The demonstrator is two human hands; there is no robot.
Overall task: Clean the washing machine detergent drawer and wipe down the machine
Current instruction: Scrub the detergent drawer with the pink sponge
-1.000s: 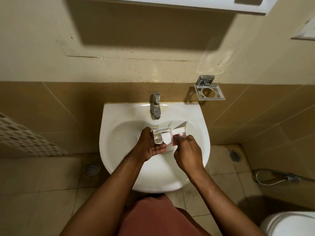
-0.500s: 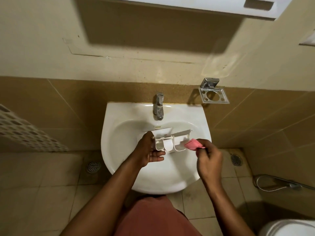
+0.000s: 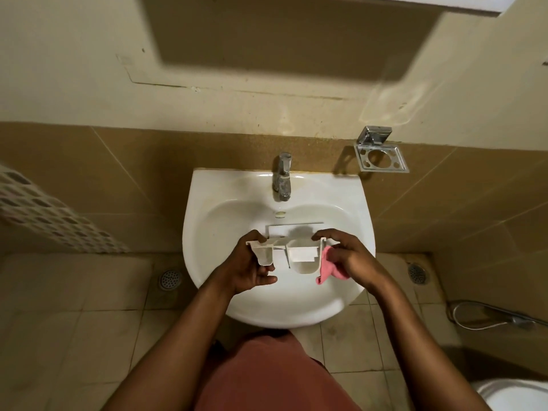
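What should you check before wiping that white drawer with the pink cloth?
1. The drawer is over the sink: ok.
2. The left hand grips the drawer's left end: ok.
3. The right hand holds the pink cloth and touches the drawer's right end: ok.
4. Water runs from the tap: not ok, no stream shows.
5. The compartments are clean inside: cannot tell.

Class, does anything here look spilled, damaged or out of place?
Nothing spilled or broken. The left hand and right hand hold the detergent drawer over the sink. Only a ragged line in the wall paint above looks odd.
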